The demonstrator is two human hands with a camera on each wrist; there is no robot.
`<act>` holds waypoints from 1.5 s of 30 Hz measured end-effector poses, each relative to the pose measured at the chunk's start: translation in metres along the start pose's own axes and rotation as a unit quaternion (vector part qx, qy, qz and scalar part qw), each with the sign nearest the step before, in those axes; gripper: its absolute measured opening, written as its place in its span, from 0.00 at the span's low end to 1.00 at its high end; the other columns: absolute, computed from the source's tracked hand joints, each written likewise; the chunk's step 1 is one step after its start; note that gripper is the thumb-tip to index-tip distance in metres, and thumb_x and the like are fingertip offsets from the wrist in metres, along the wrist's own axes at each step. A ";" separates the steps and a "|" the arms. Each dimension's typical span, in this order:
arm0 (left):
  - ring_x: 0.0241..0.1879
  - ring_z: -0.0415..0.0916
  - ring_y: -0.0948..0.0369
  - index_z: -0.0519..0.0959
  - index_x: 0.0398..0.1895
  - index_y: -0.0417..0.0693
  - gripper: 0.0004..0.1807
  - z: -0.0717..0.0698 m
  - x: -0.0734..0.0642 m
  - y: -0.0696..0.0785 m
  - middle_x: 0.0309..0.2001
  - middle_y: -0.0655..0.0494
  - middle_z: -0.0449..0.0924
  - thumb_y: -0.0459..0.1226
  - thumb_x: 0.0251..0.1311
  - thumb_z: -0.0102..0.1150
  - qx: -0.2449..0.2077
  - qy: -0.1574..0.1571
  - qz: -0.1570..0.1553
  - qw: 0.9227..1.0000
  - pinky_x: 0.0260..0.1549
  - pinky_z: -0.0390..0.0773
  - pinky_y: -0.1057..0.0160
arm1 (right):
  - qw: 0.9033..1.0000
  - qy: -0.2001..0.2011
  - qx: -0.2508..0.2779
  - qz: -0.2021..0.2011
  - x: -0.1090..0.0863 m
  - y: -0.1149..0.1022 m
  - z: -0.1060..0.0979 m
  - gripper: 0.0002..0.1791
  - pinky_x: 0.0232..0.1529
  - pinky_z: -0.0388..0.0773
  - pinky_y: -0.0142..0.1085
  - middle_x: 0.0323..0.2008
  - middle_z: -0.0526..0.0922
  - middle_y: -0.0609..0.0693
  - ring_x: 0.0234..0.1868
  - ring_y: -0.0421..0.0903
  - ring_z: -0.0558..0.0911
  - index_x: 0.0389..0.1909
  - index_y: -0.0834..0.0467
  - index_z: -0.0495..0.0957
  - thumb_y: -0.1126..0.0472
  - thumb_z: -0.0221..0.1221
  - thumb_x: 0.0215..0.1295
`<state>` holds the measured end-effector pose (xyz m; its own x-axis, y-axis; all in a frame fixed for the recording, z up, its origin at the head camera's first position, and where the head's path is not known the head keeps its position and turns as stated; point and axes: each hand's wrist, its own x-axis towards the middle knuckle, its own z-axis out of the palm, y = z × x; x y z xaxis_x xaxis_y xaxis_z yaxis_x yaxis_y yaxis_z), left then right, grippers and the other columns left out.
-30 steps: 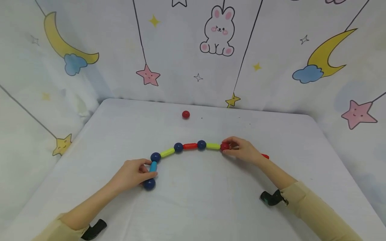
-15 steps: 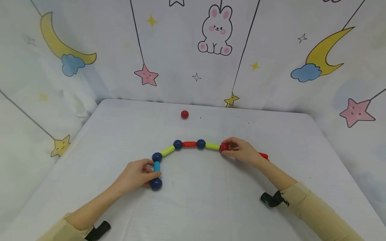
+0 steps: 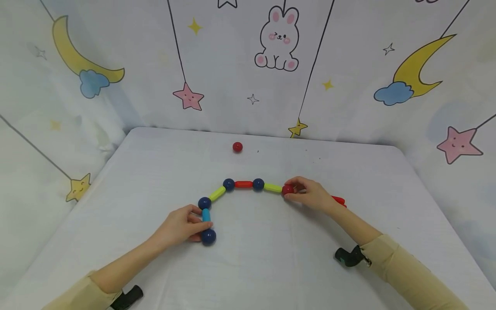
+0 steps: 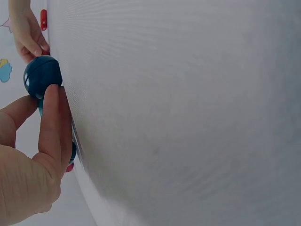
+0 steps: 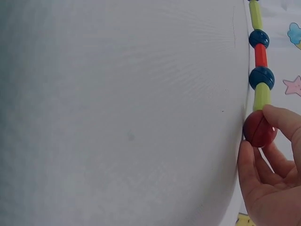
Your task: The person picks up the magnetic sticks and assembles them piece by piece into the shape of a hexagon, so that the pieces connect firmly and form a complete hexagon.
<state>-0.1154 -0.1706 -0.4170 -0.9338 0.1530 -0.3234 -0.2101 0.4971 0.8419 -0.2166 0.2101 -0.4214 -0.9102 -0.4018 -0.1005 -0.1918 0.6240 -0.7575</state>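
Observation:
A chain of balls and rods curves in an arch over the white table. My left hand (image 3: 182, 226) grips the light blue rod (image 3: 206, 215) at the chain's left end, between two dark blue balls, the lower ball (image 3: 208, 237) right at its fingers. From there run a yellow-green rod (image 3: 218, 193), a dark blue ball (image 3: 229, 184), a red rod (image 3: 243, 184), another dark blue ball (image 3: 258, 184) and a second yellow-green rod (image 3: 273, 188). At the right end my right hand (image 3: 310, 194) pinches a red ball (image 5: 259, 129) between thumb and fingers.
A loose red ball (image 3: 237, 147) lies near the table's back edge. Behind the right wrist, red rods (image 3: 339, 200) show partly hidden. A patterned cloth (image 3: 232, 64) hangs behind the white table (image 3: 174, 159). Black wrist devices (image 3: 348, 256) hang under both sleeves.
My left hand has moved right, swinging the light blue rod and its end ball inward, so the arch bends more sharply. My right hand stays nearly still on the red ball.

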 end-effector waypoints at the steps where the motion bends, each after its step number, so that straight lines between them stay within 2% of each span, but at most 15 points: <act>1: 0.28 0.82 0.60 0.71 0.55 0.33 0.30 0.000 0.000 0.000 0.33 0.54 0.82 0.43 0.56 0.70 -0.004 -0.001 -0.002 1.000 0.28 0.82 0.63 | 1.000 0.000 -0.002 0.002 0.000 0.000 0.000 0.21 0.46 0.77 0.41 0.46 0.79 0.53 0.50 0.52 0.77 0.56 0.57 0.75 0.58 0.65 0.63; 9: 0.28 0.82 0.60 0.71 0.55 0.34 0.29 0.005 0.001 0.000 0.32 0.53 0.81 0.42 0.56 0.70 -0.023 0.004 -0.021 1.000 0.29 0.82 0.63 | 1.000 0.001 -0.003 0.020 0.004 0.001 0.000 0.22 0.47 0.77 0.41 0.46 0.78 0.52 0.50 0.52 0.77 0.57 0.56 0.75 0.56 0.65 0.63; 16: 0.28 0.83 0.59 0.71 0.55 0.34 0.30 0.007 0.001 0.004 0.32 0.53 0.82 0.42 0.56 0.71 -0.027 0.002 -0.028 0.999 0.30 0.82 0.63 | 1.000 0.006 -0.007 0.018 0.006 0.000 -0.001 0.22 0.47 0.76 0.42 0.46 0.79 0.52 0.51 0.52 0.78 0.57 0.55 0.75 0.56 0.65 0.64; 34: 0.28 0.84 0.59 0.71 0.55 0.35 0.31 0.009 0.001 0.002 0.32 0.53 0.82 0.43 0.54 0.71 -0.042 -0.007 -0.029 0.999 0.31 0.82 0.63 | 1.000 0.005 0.003 0.028 0.007 0.000 -0.002 0.22 0.47 0.75 0.42 0.47 0.79 0.52 0.53 0.52 0.76 0.57 0.55 0.75 0.55 0.65 0.63; 36: 0.28 0.84 0.59 0.72 0.54 0.34 0.30 0.006 0.001 0.002 0.32 0.54 0.82 0.44 0.55 0.70 -0.027 -0.011 -0.017 0.999 0.30 0.82 0.63 | 1.000 0.005 0.005 0.026 0.007 0.001 -0.002 0.22 0.47 0.75 0.42 0.47 0.79 0.52 0.52 0.52 0.76 0.57 0.55 0.75 0.55 0.65 0.63; 39: 0.25 0.82 0.60 0.76 0.49 0.37 0.24 -0.001 0.000 0.003 0.28 0.56 0.82 0.46 0.59 0.67 0.034 -0.003 0.033 0.999 0.28 0.81 0.65 | 1.000 0.005 0.007 0.023 0.006 0.002 -0.002 0.22 0.47 0.75 0.41 0.47 0.79 0.52 0.52 0.52 0.76 0.57 0.55 0.75 0.55 0.65 0.63; 42: 0.21 0.77 0.62 0.79 0.38 0.43 0.16 -0.008 0.002 0.006 0.22 0.59 0.79 0.47 0.62 0.63 0.101 0.035 0.097 0.990 0.23 0.77 0.66 | 1.000 0.003 0.009 0.019 0.006 0.002 -0.003 0.22 0.47 0.75 0.40 0.47 0.79 0.52 0.52 0.51 0.76 0.57 0.55 0.75 0.55 0.65 0.64; 45: 0.21 0.74 0.63 0.80 0.33 0.48 0.11 -0.009 0.007 0.015 0.21 0.60 0.78 0.46 0.63 0.63 0.121 0.062 0.154 0.979 0.21 0.75 0.66 | 1.000 0.002 0.012 0.019 0.006 0.002 -0.004 0.22 0.47 0.75 0.41 0.47 0.79 0.52 0.51 0.52 0.76 0.57 0.55 0.75 0.55 0.65 0.64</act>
<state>-0.1278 -0.1698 -0.4026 -0.9733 0.2294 -0.0029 0.1473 0.6344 0.7588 -0.2234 0.2114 -0.4209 -0.9185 -0.3746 -0.1268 -0.1483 0.6233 -0.7678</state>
